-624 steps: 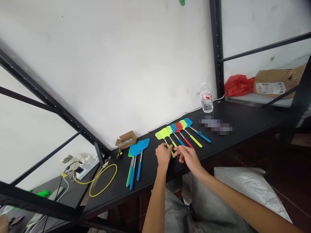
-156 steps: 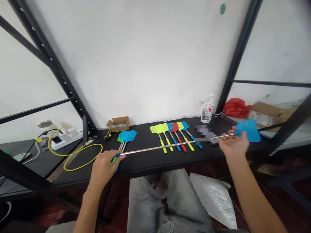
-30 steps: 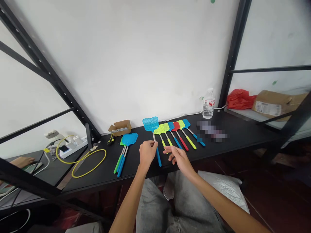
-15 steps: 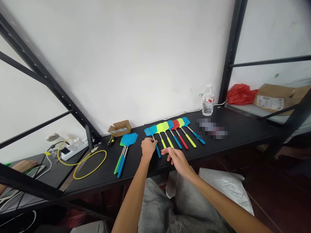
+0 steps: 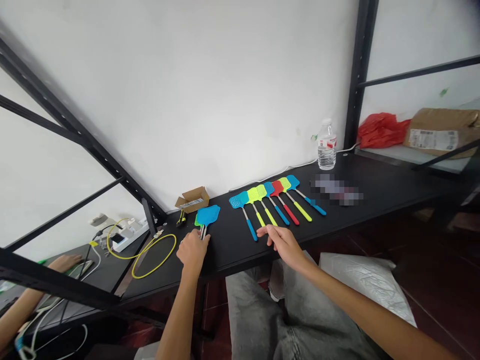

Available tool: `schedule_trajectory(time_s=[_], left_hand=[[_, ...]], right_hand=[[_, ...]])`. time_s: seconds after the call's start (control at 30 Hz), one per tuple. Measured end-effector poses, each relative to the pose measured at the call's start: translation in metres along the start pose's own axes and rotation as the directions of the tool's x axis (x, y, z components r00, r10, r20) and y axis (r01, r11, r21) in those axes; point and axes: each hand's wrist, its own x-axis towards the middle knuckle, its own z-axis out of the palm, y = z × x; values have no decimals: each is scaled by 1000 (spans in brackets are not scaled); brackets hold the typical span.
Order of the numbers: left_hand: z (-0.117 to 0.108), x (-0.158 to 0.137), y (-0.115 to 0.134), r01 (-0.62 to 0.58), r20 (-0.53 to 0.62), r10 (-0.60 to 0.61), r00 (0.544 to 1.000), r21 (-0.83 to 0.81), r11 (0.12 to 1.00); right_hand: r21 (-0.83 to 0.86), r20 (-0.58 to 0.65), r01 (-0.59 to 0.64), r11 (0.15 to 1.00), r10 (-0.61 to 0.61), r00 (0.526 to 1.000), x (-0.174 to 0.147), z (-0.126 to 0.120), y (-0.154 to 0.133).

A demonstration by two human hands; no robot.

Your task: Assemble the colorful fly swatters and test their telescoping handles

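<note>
Several fly swatters lie side by side in a fanned row on the black table: a blue swatter (image 5: 239,200) at the left end, yellow ones, a red swatter (image 5: 277,188), and a blue swatter (image 5: 293,182) at the right end. To their left is a small stack of fly swatters (image 5: 208,215), blue on top with a green edge showing beneath. My left hand (image 5: 193,248) is closed around the shafts of this stack, covering the handles. My right hand (image 5: 282,245) hovers by the table's front edge, near the row's handles, fingers loosely stretched and holding nothing.
Behind the stack stand a small open cardboard box (image 5: 192,199) and a black-yellow item (image 5: 181,218). A yellow cable (image 5: 175,248) loops at left, beside a power strip (image 5: 129,235). Another person's hand (image 5: 65,262) rests far left. A water bottle (image 5: 327,146) stands back right.
My left hand has moved left from the blue swatter at the row's left end to the stack, closing on its shafts. My right hand stays near the row. The view has shifted slightly.
</note>
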Motion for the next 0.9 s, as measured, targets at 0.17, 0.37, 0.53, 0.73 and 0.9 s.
schedule_trajectory(time_s=[0.17, 0.37, 0.53, 0.73, 0.9], left_hand=[[3, -4, 0, -1, 14, 1, 1000, 48, 999], [3, -9, 8, -40, -58, 44, 997, 64, 997], [-16, -19, 18, 26, -36, -26, 999, 17, 1000], [-33, -71, 60, -317, -171, 284, 943, -213, 924], [-11, -120, 74, -598, -224, 561, 797, -423, 681]], right_hand=[[20, -8, -6, 1000, 7, 1000, -1, -1, 0], [9, 0, -15, 1000, 15, 1000, 1, -3, 1], [-29, 13, 2, 1000, -2, 1000, 1, -2, 1], [-10, 19, -24, 1000, 25, 1000, 4, -3, -1], [153, 50, -72, 986, 65, 997, 3, 1, -2]])
